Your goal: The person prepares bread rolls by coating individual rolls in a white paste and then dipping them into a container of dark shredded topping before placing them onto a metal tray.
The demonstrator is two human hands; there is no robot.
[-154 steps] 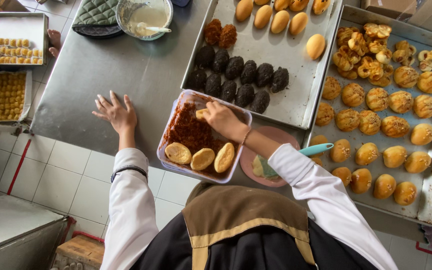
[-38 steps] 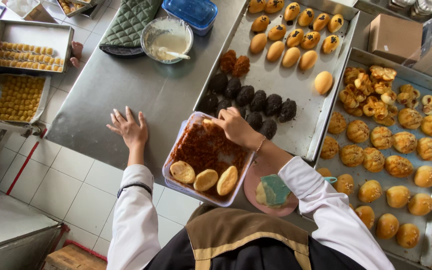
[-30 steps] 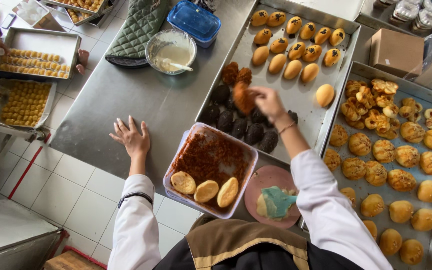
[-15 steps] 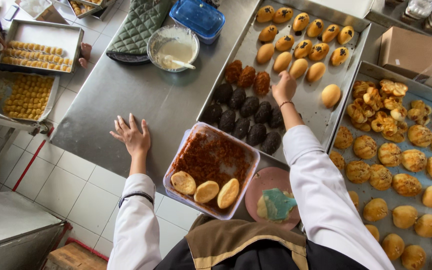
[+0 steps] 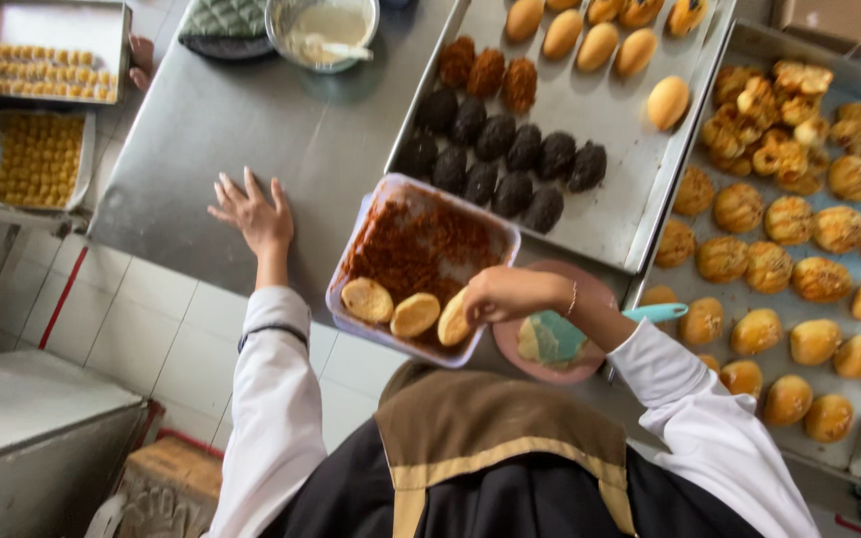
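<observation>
Risk right here: the plastic tub (image 5: 421, 264) of reddish shreds sits at the desk (image 5: 241, 120) edge, its near end looking to overhang, so a hard press on the plain buns could tip it. Right hand (image 5: 510, 294) curls around the end bun (image 5: 453, 317) in the tub's near corner, fingers closed on it. Left hand (image 5: 251, 211) lies flat on the desk, fingers spread, holding nothing

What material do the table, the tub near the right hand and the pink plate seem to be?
Table: probably stainless steel, grey brushed sheen. Tub: likely clear plastic, translucent rounded walls. Plate: perhaps plastic, matte pink; uncertain.
</observation>
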